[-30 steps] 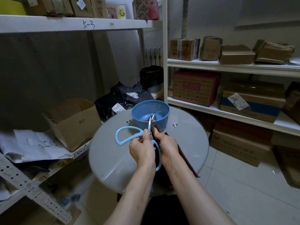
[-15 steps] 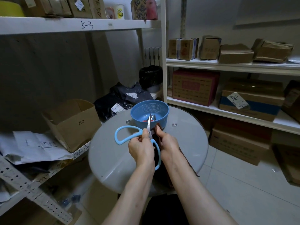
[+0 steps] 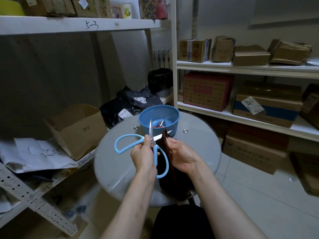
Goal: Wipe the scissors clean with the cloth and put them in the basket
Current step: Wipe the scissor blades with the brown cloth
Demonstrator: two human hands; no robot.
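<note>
A pair of scissors (image 3: 152, 141) with light blue loop handles and bright steel blades was held above a round grey table (image 3: 117, 169), just in front of a blue mesh basket (image 3: 159, 110). The blades were spread wide, one pointing up, the other pointing right. The scissors were gripped near the pivot by the left hand (image 3: 143, 156), its thumb and fingers curled round them. The right-pointing blade was wrapped in a dark cloth (image 3: 174, 185), pinched around it by the right hand (image 3: 183, 156), with only the tip left showing. The rest of the cloth hung below the hands. Small metal tools were seen inside the basket.
</note>
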